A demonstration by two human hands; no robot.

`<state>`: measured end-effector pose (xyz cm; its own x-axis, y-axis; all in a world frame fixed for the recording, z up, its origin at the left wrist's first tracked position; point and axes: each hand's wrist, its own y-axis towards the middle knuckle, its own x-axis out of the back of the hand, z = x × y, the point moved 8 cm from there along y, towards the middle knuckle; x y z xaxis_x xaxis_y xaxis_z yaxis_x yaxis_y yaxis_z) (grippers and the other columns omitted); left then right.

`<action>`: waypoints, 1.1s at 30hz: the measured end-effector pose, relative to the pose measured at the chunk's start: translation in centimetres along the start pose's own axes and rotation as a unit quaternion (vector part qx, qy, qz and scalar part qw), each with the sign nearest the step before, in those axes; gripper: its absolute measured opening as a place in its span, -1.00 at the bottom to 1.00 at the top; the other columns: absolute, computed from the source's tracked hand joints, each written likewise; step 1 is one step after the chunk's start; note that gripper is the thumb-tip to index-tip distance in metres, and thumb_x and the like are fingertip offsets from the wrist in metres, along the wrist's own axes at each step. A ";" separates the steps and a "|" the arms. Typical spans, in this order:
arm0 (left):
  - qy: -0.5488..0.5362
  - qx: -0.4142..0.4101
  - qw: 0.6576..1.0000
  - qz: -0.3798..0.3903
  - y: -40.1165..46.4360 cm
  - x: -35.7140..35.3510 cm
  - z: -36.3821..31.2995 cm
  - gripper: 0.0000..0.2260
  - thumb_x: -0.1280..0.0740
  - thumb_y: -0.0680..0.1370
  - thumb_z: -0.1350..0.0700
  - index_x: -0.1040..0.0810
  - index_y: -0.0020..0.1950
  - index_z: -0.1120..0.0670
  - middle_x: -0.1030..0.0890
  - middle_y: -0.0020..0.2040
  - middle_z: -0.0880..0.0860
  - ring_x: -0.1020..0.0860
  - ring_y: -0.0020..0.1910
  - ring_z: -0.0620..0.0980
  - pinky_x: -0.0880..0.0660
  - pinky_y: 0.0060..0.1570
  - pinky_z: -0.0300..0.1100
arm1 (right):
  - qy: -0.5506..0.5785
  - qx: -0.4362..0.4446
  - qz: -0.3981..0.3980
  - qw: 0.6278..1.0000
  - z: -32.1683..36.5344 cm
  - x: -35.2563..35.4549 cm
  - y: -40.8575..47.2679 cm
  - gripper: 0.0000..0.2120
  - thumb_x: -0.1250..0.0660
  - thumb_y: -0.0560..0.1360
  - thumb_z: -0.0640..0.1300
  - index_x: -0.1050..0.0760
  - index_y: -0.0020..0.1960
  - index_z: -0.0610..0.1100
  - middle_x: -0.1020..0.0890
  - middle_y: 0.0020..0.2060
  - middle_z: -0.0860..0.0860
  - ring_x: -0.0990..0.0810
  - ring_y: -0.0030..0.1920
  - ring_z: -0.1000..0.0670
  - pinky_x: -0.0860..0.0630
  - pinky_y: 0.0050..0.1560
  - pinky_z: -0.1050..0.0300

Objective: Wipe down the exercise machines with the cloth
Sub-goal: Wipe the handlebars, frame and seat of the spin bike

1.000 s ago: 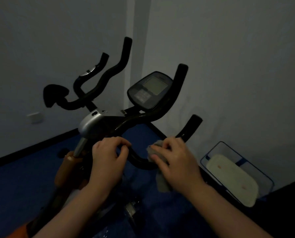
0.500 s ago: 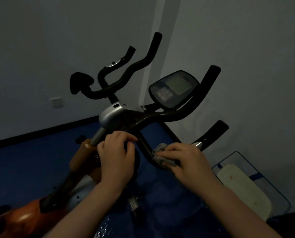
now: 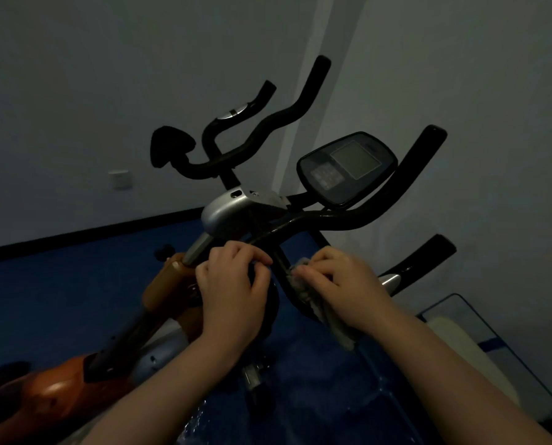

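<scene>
An exercise bike [image 3: 226, 213] with black handlebars [image 3: 358, 216] and a grey console [image 3: 346, 170] stands before me in dim light. My left hand [image 3: 233, 287] grips a dark round part just below the silver stem cover. My right hand [image 3: 342, 284] holds a grey cloth [image 3: 303, 284] wrapped against the near curved handlebar tube, fingers curled over it. A tail of the cloth hangs below my right wrist.
The bike's orange frame [image 3: 53, 390] runs down to the lower left over a blue floor [image 3: 59, 293]. A wire basket [image 3: 492, 342] holding a pale pad sits at the lower right by the wall. Grey walls meet in a corner behind the bike.
The view has shifted so the bike sits further right. My right hand has slid the cloth a little along the near handlebar tube toward the stem. My left hand keeps its grip.
</scene>
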<state>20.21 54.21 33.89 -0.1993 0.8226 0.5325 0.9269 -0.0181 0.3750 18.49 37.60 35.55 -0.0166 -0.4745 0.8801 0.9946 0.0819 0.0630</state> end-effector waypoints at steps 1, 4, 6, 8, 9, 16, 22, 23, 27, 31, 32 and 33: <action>0.002 -0.001 1.000 -0.001 0.0 0.0 0.0 -0.84 -0.28 0.50 0.14 -0.49 -0.16 -0.14 -0.46 -0.11 -0.19 -0.33 -0.05 -0.23 -0.09 -0.03 -0.25 | 0.000 0.005 -0.008 1.000 0.0 0.0 -0.1 -0.77 -0.30 0.52 0.12 -0.68 -0.02 0.04 -0.54 -0.08 0.17 -0.51 -0.09 0.19 -0.38 -0.09 0.34; 0.011 0.002 1.000 0.003 0.0 -0.2 0.0 -0.86 -0.27 0.50 0.13 -0.50 -0.16 -0.12 -0.45 -0.12 -0.19 -0.34 -0.05 -0.21 -0.08 -0.04 -0.24 | 0.012 0.033 -0.003 0.999 0.0 0.4 -1.8 -0.79 -0.48 0.42 -0.03 -0.65 0.06 0.09 -0.58 -0.04 0.19 -0.54 0.00 0.21 -0.40 0.01 0.42; 0.016 0.005 1.000 0.005 0.1 -0.2 0.1 -0.86 -0.27 0.50 0.13 -0.51 -0.16 -0.12 -0.44 -0.12 -0.19 -0.34 -0.05 -0.21 -0.08 -0.04 -0.23 | 0.018 0.044 -0.011 0.999 0.5 0.4 -2.1 -0.75 -0.51 0.39 -0.04 -0.64 0.07 0.07 -0.59 -0.03 0.20 -0.53 0.01 0.22 -0.41 0.03 0.42; 0.023 0.004 1.000 0.006 0.1 -0.3 0.2 -0.87 -0.26 0.50 0.11 -0.51 -0.16 -0.12 -0.44 -0.12 -0.19 -0.32 -0.06 -0.22 -0.08 -0.05 -0.23 | 0.019 0.044 -0.054 0.997 1.0 0.1 -0.5 -0.74 -0.51 0.39 -0.06 -0.64 0.08 0.03 -0.59 -0.02 0.16 -0.53 0.01 0.21 -0.40 0.03 0.40; 0.027 0.003 1.000 0.007 0.2 -0.4 0.2 -0.88 -0.26 0.50 0.11 -0.50 -0.15 -0.12 -0.44 -0.11 -0.19 -0.31 -0.06 -0.22 -0.08 -0.06 -0.22 | 0.021 0.040 -0.076 0.996 1.3 -0.2 0.7 -0.73 -0.50 0.40 -0.07 -0.64 0.09 0.00 -0.60 0.00 0.13 -0.55 0.02 0.17 -0.44 0.05 0.35; 0.003 0.018 1.000 0.010 -0.1 -0.3 0.4 -0.90 -0.23 0.49 0.07 -0.50 -0.15 -0.11 -0.43 -0.11 -0.19 -0.34 -0.05 -0.20 -0.10 -0.07 -0.22 | 0.017 -0.042 -0.091 0.995 0.6 -0.5 1.0 -0.72 -0.53 0.36 0.04 -0.67 0.04 0.03 -0.65 -0.03 0.11 -0.60 -0.02 0.12 -0.50 -0.02 0.26; 0.002 0.016 1.000 0.003 0.1 -0.3 0.5 -0.91 -0.25 0.50 0.09 -0.50 -0.15 -0.10 -0.44 -0.10 -0.17 -0.33 -0.04 -0.21 -0.11 -0.07 -0.23 | -0.020 -0.069 -0.117 0.991 2.4 -2.0 2.7 -0.71 -0.43 0.43 0.08 -0.46 0.07 0.02 -0.53 0.02 0.06 -0.54 -0.04 0.01 -0.41 -0.16 0.16; -0.004 0.018 1.000 0.002 0.0 -0.3 0.6 -0.90 -0.26 0.51 0.10 -0.50 -0.15 -0.10 -0.45 -0.11 -0.17 -0.34 -0.04 -0.21 -0.12 -0.07 -0.23 | -0.028 -0.063 -0.115 0.991 2.5 -2.2 2.1 -0.70 -0.41 0.45 0.06 -0.43 0.12 0.05 -0.50 0.05 0.06 -0.54 -0.03 -0.01 -0.38 -0.17 0.17; -0.038 0.007 0.999 -0.010 0.0 0.0 0.3 -0.82 -0.32 0.49 0.20 -0.51 -0.16 -0.11 -0.48 -0.13 -0.16 -0.41 -0.06 -0.14 -0.13 -0.03 -0.21 | -0.069 0.004 -0.109 0.992 1.9 -1.9 -2.1 -0.62 -0.35 0.51 -0.05 -0.41 0.30 0.10 -0.49 0.15 0.09 -0.57 0.00 -0.01 -0.45 -0.11 0.15; -0.044 -0.063 0.997 0.027 0.3 -0.5 -1.6 -0.86 -0.28 0.48 0.15 -0.51 -0.16 -0.11 -0.50 -0.14 -0.19 -0.42 -0.09 -0.18 -0.24 0.01 -0.12 | -0.158 0.115 -0.158 0.968 1.1 -1.8 -6.1 -0.53 -0.39 0.44 -0.27 -0.48 0.32 -0.04 -0.53 0.13 -0.03 -0.53 0.00 -0.04 -0.49 0.02 0.08; -0.045 -0.086 0.994 0.052 0.3 -1.1 -2.5 -0.86 -0.29 0.48 0.14 -0.52 -0.15 -0.11 -0.51 -0.15 -0.21 -0.42 -0.10 -0.21 -0.25 0.02 -0.13 | -0.192 0.142 -0.174 0.955 0.6 -1.6 -7.0 -0.51 -0.38 0.43 -0.31 -0.48 0.33 -0.05 -0.53 0.14 -0.06 -0.52 0.01 -0.05 -0.44 0.05 0.08; -0.041 -0.104 0.991 0.077 0.4 -1.6 -3.1 -0.86 -0.31 0.48 0.15 -0.53 -0.14 -0.12 -0.52 -0.16 -0.22 -0.42 -0.10 -0.22 -0.23 0.03 -0.15 | -0.211 0.170 -0.190 0.944 0.2 -1.4 -7.6 -0.52 -0.36 0.45 -0.32 -0.47 0.34 -0.06 -0.52 0.14 -0.08 -0.51 0.02 -0.08 -0.41 0.07 0.07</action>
<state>19.88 51.08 35.54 -0.0254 0.8443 0.5353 0.8570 -0.2573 0.4466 10.95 37.82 33.98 -0.4760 -0.1402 0.8682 0.8196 0.2873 0.4957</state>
